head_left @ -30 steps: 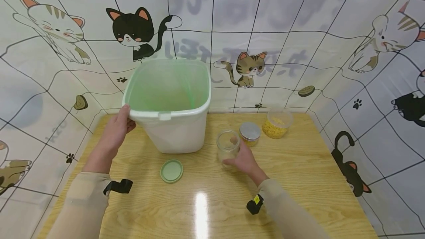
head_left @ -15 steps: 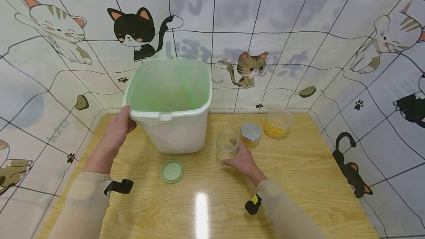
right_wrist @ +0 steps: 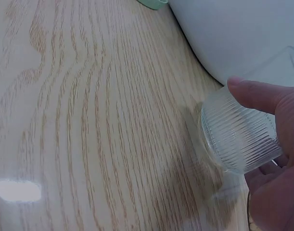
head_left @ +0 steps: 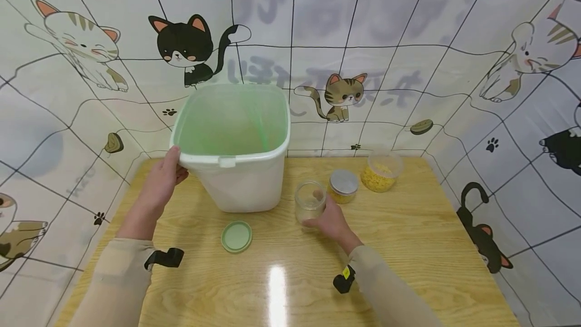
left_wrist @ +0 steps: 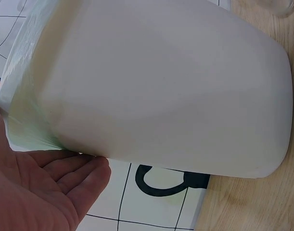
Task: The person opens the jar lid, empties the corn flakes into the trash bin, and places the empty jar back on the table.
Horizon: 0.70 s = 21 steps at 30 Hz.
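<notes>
My right hand (head_left: 333,221) grips an open clear glass jar (head_left: 309,205) around its right side, with the thumb at the front. The right wrist view shows vertical ribs on the jar's wall; whether its base touches the table I cannot tell. At the left stands a tall white trash bin (head_left: 245,185) lined with a green translucent bag (head_left: 227,120). My left hand (head_left: 159,180) holds the bin's left front rim, thumb at the edge and fingers against the side below. A round pale green lid (head_left: 236,236) lies flat in front of the bin.
Right of the glass jar stands a small jar with a silver lid (head_left: 343,185) and yellow contents. Beside it is a clear plastic tub (head_left: 382,171) of small yellow pieces. Cat-printed sheeting (head_left: 336,19) walls the wooden table (head_left: 408,246) at the back and sides.
My right hand and the glass jar have shifted slightly left, away from the silver-lidded jar. My left hand keeps its hold on the bin rim.
</notes>
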{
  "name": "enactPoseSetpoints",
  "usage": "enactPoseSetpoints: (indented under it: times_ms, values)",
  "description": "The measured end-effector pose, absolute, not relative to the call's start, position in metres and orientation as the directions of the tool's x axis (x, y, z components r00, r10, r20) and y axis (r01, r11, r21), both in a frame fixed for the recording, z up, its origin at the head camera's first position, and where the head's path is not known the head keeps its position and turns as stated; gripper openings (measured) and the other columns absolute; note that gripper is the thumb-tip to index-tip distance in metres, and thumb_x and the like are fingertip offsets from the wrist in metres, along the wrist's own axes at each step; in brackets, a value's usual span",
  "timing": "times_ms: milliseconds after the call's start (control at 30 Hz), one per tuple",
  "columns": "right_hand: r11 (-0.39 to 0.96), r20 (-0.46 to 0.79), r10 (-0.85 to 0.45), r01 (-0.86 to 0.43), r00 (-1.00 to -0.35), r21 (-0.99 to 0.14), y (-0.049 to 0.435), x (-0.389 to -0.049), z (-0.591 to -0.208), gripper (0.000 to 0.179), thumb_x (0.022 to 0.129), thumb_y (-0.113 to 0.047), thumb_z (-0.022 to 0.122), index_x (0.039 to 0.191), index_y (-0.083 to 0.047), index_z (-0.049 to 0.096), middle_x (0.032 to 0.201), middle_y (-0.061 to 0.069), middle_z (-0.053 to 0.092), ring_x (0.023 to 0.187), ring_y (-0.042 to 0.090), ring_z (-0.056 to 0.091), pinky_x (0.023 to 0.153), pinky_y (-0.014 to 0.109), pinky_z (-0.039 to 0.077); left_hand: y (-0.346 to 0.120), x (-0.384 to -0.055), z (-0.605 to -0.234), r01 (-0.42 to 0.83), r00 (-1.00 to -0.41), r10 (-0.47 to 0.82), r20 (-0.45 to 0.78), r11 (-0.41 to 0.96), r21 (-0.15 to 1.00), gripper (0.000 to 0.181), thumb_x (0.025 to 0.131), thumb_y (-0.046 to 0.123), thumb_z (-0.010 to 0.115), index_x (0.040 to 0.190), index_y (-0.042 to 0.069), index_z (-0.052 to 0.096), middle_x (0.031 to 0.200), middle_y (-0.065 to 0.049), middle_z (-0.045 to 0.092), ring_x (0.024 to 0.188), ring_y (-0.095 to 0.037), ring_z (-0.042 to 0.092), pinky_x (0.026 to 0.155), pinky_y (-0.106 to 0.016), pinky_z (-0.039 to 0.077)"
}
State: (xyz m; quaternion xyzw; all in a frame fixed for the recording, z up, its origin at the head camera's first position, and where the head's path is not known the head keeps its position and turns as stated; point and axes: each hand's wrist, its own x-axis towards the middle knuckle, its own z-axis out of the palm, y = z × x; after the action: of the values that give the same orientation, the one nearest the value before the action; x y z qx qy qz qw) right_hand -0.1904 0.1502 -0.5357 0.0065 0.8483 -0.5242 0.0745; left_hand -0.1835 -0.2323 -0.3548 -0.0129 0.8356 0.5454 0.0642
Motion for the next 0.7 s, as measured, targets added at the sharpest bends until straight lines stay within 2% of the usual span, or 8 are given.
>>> enactPoseSetpoints:
  times_ms: [233, 700]
  values:
    - [0.454, -0.133, -0.053, 0.095, -0.990, -0.886, 0.151, -0.193, -0.538, 0.093, 0.069, -0.019, 0.090, 0.144, -0.014, 0.035, 0.146, 0.012, 0.046, 0.137, 0.032, 0.043, 0.115, 0.050, 0.034, -0.233, -0.184, -0.357, -0.079, -0.992, 0.058, -0.111, 0.393, 0.916, 0.087, 0.100, 0.062, 0.010, 0.147, -0.008, 0.031, 0.156, -0.025, 0.027, 0.145, -0.038, 0.027, 0.119, -0.050, 0.027]
    - [0.436, -0.104, -0.021, 0.085, -0.994, -0.896, 0.141, -0.205, -0.542, 0.096, 0.074, -0.021, 0.085, 0.149, -0.007, 0.027, 0.148, 0.016, 0.041, 0.137, 0.034, 0.041, 0.115, 0.050, 0.034, -0.230, -0.184, -0.356, -0.069, -0.994, 0.054, -0.096, 0.372, 0.926, 0.086, 0.101, 0.060, 0.009, 0.148, -0.008, 0.029, 0.156, -0.025, 0.027, 0.145, -0.038, 0.026, 0.119, -0.051, 0.027]
